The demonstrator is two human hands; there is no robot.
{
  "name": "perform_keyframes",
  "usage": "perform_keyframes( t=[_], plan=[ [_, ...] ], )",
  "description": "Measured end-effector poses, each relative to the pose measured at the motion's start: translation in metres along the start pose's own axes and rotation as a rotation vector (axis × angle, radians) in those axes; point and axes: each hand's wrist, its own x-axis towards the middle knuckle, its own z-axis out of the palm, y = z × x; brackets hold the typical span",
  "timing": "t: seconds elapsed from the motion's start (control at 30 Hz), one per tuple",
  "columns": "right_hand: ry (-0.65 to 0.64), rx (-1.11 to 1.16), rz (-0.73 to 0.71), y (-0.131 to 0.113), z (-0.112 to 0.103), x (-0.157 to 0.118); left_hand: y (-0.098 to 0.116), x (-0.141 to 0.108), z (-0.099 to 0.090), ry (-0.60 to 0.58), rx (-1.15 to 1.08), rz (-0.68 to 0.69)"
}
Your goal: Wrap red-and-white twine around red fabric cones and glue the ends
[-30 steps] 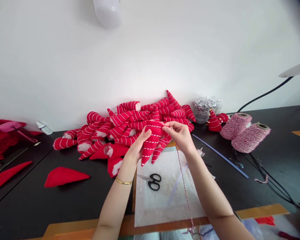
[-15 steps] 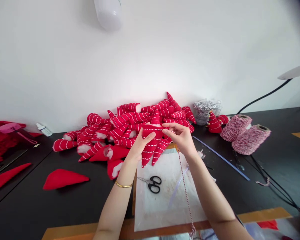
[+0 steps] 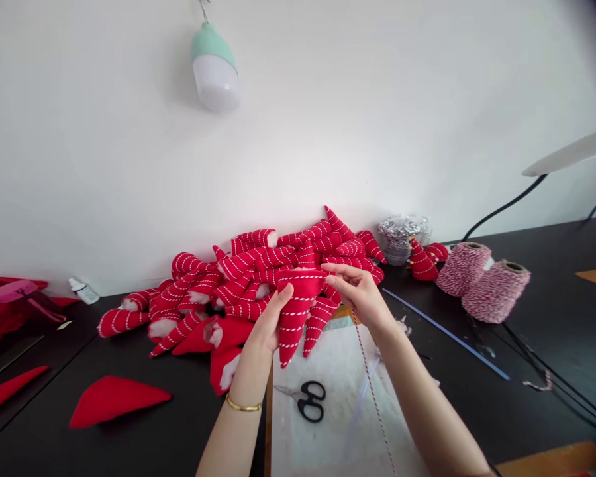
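Note:
A red felt cone (image 3: 297, 306) wound with red-and-white twine hangs point down in my left hand (image 3: 267, 326). The thumb of that hand lies along the cone's left side, and its other fingers are behind the cloth. At the right end of the wide upper edge, my right hand (image 3: 358, 291) pinches the twine against the cone. A loose length of twine (image 3: 372, 384) runs down from there across the white sheet (image 3: 338, 424). Black-handled scissors (image 3: 312, 401) lie on the sheet below the cone, touched by neither hand.
Many twine-wrapped stuffed cones (image 3: 248, 265) are heaped behind my hands. A plain red cone (image 3: 116, 399) lies at left. Two twine spools (image 3: 496, 291), a blue strip (image 3: 447, 334) and a silvery bundle (image 3: 402, 235) are at right. A lamp bulb (image 3: 216, 73) hangs above.
The view has tilted upward, so the table appears lower and more of the bulb shows. My left thumb has slid from the cone's front to its left edge. My right hand keeps its pinch.

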Motion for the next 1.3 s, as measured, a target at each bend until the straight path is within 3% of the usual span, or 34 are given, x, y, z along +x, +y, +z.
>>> perform_keyframes(
  t=[0.33,0.43,0.57,0.63,0.8,0.9,1.1,1.3],
  plan=[
    [-0.080,-0.123,-0.021,-0.001,-0.002,-0.001,-0.004,0.004,-0.008,-0.004,-0.024,-0.098],
    [-0.068,-0.208,-0.060,-0.001,-0.002,-0.001,-0.005,0.010,-0.005,0.028,0.012,0.030],
    [-0.126,-0.385,-0.109,0.001,0.001,-0.003,-0.001,0.014,-0.006,0.265,0.271,0.363],
    [-0.173,-0.470,-0.142,0.002,0.003,-0.004,0.002,0.011,-0.007,0.320,0.436,0.462],
    [-0.225,-0.552,-0.205,0.007,0.007,-0.005,0.009,-0.004,-0.002,0.079,0.619,0.358],
    [-0.229,-0.582,-0.245,0.009,0.009,-0.005,0.007,-0.005,0.003,0.002,0.643,0.289],
    [-0.186,-0.562,-0.322,0.009,0.014,-0.007,0.005,-0.002,0.003,-0.030,0.558,0.213],
    [-0.092,-0.350,-0.195,0.003,0.004,-0.005,0.010,-0.005,0.001,0.012,0.526,0.284]
  ],
)
